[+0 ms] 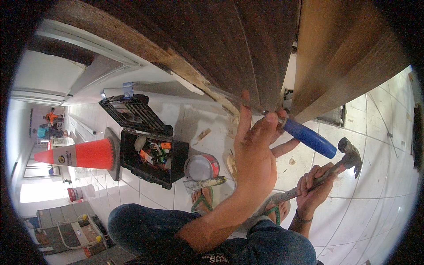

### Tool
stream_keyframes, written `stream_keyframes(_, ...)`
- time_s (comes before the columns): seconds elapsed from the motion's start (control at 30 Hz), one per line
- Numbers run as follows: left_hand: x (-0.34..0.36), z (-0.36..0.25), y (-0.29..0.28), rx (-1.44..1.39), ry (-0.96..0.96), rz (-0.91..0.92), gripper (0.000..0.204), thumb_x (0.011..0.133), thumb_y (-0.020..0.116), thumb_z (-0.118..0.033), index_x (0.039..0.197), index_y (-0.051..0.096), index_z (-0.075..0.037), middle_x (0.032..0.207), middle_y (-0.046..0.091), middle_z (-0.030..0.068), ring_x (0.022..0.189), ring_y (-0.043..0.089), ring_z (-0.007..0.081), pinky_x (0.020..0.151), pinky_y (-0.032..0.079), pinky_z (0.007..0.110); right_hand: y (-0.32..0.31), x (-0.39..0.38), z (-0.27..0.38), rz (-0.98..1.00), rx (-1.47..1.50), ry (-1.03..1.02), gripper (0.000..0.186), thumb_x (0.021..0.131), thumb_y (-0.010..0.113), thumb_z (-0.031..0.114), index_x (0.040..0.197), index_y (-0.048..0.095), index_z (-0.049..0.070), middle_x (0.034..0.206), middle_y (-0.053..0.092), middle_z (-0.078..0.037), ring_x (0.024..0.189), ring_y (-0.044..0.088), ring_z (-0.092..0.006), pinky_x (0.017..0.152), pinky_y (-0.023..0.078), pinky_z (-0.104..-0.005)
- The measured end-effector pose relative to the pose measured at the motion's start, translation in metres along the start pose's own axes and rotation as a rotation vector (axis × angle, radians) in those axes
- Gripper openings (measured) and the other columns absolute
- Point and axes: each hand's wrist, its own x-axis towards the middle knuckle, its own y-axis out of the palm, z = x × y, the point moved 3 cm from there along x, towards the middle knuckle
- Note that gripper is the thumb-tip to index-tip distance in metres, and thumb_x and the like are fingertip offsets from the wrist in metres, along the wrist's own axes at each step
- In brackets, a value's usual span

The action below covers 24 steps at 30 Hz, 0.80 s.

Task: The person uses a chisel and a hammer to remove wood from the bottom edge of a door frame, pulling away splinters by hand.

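My left hand (pixel 256 157) is closed around the neck of a chisel (pixel 311 138) with a blue handle. Its blade points up and left toward the lower part of a dark wood door panel (pixel 229 48); fingers and wood hide where the tip ends. One finger stretches along the panel. Lower right, my right hand (pixel 312 187) grips a claw hammer (pixel 350 158) by its worn shaft. The hammer head sits just beyond the butt of the blue handle, apart from it. A lighter brown wood panel (pixel 342 53) stands to the right of the dark one.
An open black toolbox (pixel 176 161) full of tools stands left, beside an orange traffic cone (pixel 92 154). Near my feet are a round tin (pixel 202 167) and a putty knife (pixel 205 183). Debris lies on the white tiles (pixel 327 221). People (pixel 54 123) work far left.
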Motion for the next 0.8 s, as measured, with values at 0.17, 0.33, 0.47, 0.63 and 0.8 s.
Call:
stream_keyframes(0.17,-0.0017,0.0007,-0.0028,0.001,0.008,0.010,0.066,0.093,0.057,-0.020,0.147,0.020,-0.025,0.109,0.057,0.0083,0.099,0.060,0.0191,0.075,0.060,0.042,-0.0012,0.0007,0.0010,0.026,0.012,0.028,0.040,0.098,0.039,0.048,0.081,0.040,0.012,0.054,0.035,-0.002,0.032,0.031,-0.0103,0.024,0.028,-0.0226)
stream_keyframes(0.33,0.0000,-0.0037,-0.0049,-0.003,0.027,0.006,0.066,0.092,0.058,-0.020,0.147,0.021,-0.025,0.107,0.058,0.0086,0.097,0.061,0.0192,0.073,0.061,0.040,0.0014,-0.0018,0.0013,-0.021,-0.005,0.024,0.042,0.096,0.040,0.052,0.081,0.039,0.012,0.054,0.036,-0.002,0.031,0.030,-0.0106,0.024,0.028,-0.0236)
stream_keyframes(0.47,-0.0022,-0.0046,-0.0044,-0.036,0.022,0.044,0.069,0.094,0.058,-0.019,0.149,0.016,-0.022,0.103,0.059,0.0069,0.096,0.060,0.0185,0.079,0.058,0.044,0.0032,-0.0014,0.0025,0.011,-0.008,0.041,0.044,0.095,0.040,0.054,0.080,0.038,0.012,0.054,0.036,-0.002,0.031,0.031,-0.0107,0.024,0.028,-0.0241)
stream_keyframes(0.63,-0.0026,-0.0025,-0.0029,-0.006,-0.005,0.037,0.066,0.093,0.057,-0.019,0.147,0.019,-0.023,0.106,0.059,0.0081,0.098,0.060,0.0193,0.078,0.059,0.043,-0.0015,-0.0010,0.0001,0.014,-0.003,0.040,0.045,0.095,0.041,0.054,0.080,0.038,0.012,0.054,0.035,-0.002,0.032,0.032,-0.0106,0.024,0.028,-0.0237)
stream_keyframes(0.8,-0.0027,-0.0042,-0.0038,-0.016,0.010,0.047,0.073,0.092,0.061,-0.020,0.149,0.015,-0.022,0.107,0.059,0.0064,0.102,0.058,0.0184,0.082,0.057,0.046,-0.0003,-0.0019,0.0005,0.009,-0.007,0.016,0.046,0.095,0.044,0.053,0.079,0.038,0.010,0.054,0.036,-0.002,0.032,0.033,-0.0104,0.024,0.029,-0.0238)
